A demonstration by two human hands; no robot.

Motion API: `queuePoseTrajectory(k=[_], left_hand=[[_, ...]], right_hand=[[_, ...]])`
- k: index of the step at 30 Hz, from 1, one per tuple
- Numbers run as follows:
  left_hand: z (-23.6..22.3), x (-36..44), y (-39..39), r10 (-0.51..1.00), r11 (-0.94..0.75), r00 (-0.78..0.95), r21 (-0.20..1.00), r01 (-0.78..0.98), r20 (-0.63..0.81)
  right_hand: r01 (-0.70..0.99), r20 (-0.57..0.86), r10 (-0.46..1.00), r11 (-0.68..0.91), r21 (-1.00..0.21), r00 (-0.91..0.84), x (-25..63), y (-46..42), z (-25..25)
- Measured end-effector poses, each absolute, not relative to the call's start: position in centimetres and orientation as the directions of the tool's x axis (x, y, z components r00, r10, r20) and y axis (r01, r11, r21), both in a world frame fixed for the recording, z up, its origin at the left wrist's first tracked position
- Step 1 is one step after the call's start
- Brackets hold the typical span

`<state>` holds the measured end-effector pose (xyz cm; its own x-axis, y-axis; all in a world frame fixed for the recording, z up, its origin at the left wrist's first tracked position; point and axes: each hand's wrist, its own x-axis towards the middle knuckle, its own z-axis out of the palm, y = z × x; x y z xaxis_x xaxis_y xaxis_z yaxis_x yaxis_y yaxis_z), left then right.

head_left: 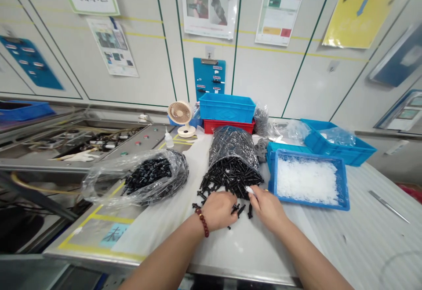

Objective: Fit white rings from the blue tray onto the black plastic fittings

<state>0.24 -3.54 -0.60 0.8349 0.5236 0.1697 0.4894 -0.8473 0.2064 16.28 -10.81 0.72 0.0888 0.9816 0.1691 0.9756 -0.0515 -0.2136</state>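
A clear plastic bag (234, 142) lies open in front of me, with a pile of small black plastic parts (232, 173) spilling from its mouth onto the table. My left hand (219, 210), with a beaded bracelet at the wrist, is closed at the pile's near edge. A slim black part (235, 208) shows at its fingertips. My right hand (267, 208) is closed in a pinch on a small white piece (249, 189), right beside the pile. A blue tray (344, 193) to the right holds many small white translucent pieces (306, 180).
Left of the pile sits another clear bag (99, 184) of black parts. Behind stand a small fan (180, 114), a dropper bottle (169, 139), and a blue bin (227, 107) on a red bin (211, 127). Metal tweezers (389, 206) lie at the far right.
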Motion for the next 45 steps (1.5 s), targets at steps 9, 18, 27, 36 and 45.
queuePoseTrajectory(k=[9, 18, 27, 36, 45], left_hand=[[-0.3, 0.4, -3.4, 0.531, -0.836, 0.829, 0.266, 0.479, 0.176], [0.4, 0.1, -2.4, 0.637, -0.655, 0.703, 0.704, 0.276, 0.317], [1.1, 0.0, -2.3, 0.654, -0.593, 0.685, 0.780, 0.200, 0.322], [0.5, 0.3, -2.7, 0.631, -0.452, 0.767, 0.859, 0.239, 0.118], [0.2, 0.4, -2.7, 0.581, -0.454, 0.808, 0.863, 0.222, 0.098]], right_hand=[[0.984, 0.132, 0.984, -0.097, -0.146, 0.117, 16.1, -10.8, 1.0], [0.981, 0.121, 0.983, -0.121, -0.151, 0.139, 16.3, -10.9, 1.1], [0.981, 0.094, 0.988, -0.107, -0.161, 0.123, 16.3, -11.0, 1.1], [0.989, 0.064, 0.997, -0.028, -0.142, 0.038, 15.9, -11.2, 1.2], [0.989, 0.068, 0.994, -0.080, -0.126, 0.089, 15.5, -11.2, 0.9]])
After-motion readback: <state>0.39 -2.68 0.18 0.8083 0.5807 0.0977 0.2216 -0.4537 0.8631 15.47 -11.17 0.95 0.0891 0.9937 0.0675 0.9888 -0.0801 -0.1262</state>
